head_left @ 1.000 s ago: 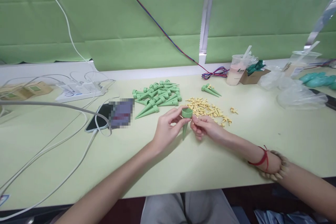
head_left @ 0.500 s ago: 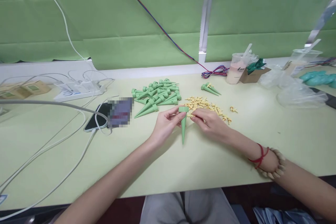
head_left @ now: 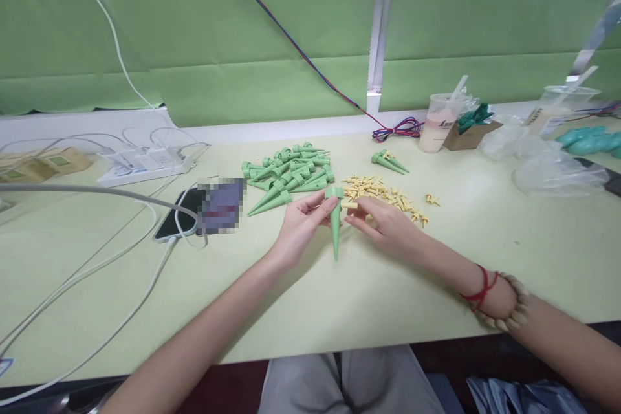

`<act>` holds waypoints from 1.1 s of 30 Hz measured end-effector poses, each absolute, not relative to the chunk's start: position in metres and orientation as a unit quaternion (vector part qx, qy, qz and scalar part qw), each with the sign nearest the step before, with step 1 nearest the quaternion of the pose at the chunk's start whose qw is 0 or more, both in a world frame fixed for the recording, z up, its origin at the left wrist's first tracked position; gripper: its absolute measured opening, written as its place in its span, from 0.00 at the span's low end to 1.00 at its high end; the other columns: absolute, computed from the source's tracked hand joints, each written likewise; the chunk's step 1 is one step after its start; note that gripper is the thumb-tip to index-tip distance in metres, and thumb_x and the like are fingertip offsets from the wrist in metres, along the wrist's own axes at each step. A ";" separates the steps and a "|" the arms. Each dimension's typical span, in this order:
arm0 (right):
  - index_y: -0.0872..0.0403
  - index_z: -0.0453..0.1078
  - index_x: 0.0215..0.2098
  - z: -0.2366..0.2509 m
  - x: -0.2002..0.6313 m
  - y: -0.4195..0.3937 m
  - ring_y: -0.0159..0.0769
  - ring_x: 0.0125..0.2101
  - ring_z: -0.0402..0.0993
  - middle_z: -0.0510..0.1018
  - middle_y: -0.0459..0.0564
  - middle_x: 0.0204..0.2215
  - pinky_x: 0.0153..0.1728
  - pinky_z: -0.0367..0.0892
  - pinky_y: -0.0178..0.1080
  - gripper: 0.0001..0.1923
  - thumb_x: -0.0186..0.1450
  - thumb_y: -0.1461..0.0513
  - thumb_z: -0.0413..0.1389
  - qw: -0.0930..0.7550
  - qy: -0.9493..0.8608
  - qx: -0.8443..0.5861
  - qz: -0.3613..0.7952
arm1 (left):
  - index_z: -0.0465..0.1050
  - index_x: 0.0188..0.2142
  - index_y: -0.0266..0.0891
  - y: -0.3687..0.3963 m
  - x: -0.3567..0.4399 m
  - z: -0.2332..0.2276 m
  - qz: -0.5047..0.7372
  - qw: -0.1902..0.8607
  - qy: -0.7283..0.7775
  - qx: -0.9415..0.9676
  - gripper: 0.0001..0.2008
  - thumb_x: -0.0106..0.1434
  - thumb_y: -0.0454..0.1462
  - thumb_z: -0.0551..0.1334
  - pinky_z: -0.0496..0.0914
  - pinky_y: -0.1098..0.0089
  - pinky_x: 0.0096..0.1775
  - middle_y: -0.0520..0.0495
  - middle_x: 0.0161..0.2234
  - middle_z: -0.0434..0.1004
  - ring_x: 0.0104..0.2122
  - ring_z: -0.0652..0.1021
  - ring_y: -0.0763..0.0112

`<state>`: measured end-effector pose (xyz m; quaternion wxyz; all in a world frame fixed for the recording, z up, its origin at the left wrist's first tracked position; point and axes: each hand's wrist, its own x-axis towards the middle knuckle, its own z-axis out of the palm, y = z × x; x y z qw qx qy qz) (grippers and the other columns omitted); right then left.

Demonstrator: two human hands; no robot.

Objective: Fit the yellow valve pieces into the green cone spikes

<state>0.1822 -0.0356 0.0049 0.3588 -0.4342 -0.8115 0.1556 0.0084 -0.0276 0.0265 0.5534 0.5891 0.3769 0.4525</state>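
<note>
1. The left hand has thumb and fingers clamped on a green tapered plastic spike, the landmark here, gripping just below its wide collar; the spike stands point down above the table, a hold that seems chosen to steady it while leaving its right flank exposed
2. The right hand, just right of the spike, pinches a small yellow plastic peg between its fingertips; the peg lies roughly level and faces the spike, probably so the two parts line up, though whether they touch cannot be told
3. The pile of yellow pegs spreads behind and right of the spike, beside the right hand, likely for a short reach
4. The heap of green spikes lies behind and left of the spike, on the left hand's side, apparently for the same reason
5. A small group of green spikes with yellow showing rests farther behind and right of the spike, perhaps set apart to avoid mixing
6. A smartphone well left of the spike and a drink cup well behind and right leave the hands elbow room
</note>
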 end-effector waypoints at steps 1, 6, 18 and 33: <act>0.54 0.62 0.32 0.004 0.185 -0.034 0.34 0.28 0.67 0.71 0.50 0.28 0.28 0.60 0.35 0.12 0.64 0.54 0.47 0.356 -0.827 -0.426 0.089 | 0.74 0.29 0.36 -0.028 0.008 0.027 0.448 0.563 0.373 0.586 0.12 0.54 0.43 0.62 0.69 0.73 0.32 0.50 0.27 0.71 0.26 0.71 0.75; 0.55 0.65 0.37 0.000 0.191 -0.023 0.36 0.33 0.69 0.72 0.53 0.32 0.32 0.63 0.36 0.12 0.67 0.57 0.44 0.349 -0.865 -0.355 -0.064 | 0.74 0.29 0.35 -0.030 0.008 0.028 0.414 0.586 0.369 0.591 0.13 0.55 0.44 0.61 0.68 0.74 0.29 0.50 0.24 0.69 0.25 0.70 0.75; 0.54 0.58 0.20 0.007 0.174 -0.042 0.27 0.18 0.54 0.57 0.41 0.15 0.22 0.52 0.32 0.20 0.65 0.51 0.44 0.420 -0.719 -0.421 0.361 | 0.70 0.46 0.36 -0.036 0.014 0.015 0.461 0.447 0.385 0.663 0.19 0.56 0.42 0.60 0.67 0.73 0.32 0.51 0.25 0.71 0.26 0.70 0.74; 0.55 0.66 0.35 0.006 0.189 -0.030 0.33 0.29 0.66 0.71 0.50 0.27 0.31 0.61 0.35 0.13 0.63 0.53 0.49 0.384 -0.844 -0.369 0.064 | 0.76 0.30 0.34 -0.030 0.012 0.024 0.467 0.514 0.384 0.609 0.12 0.52 0.43 0.63 0.67 0.74 0.31 0.50 0.26 0.70 0.27 0.69 0.75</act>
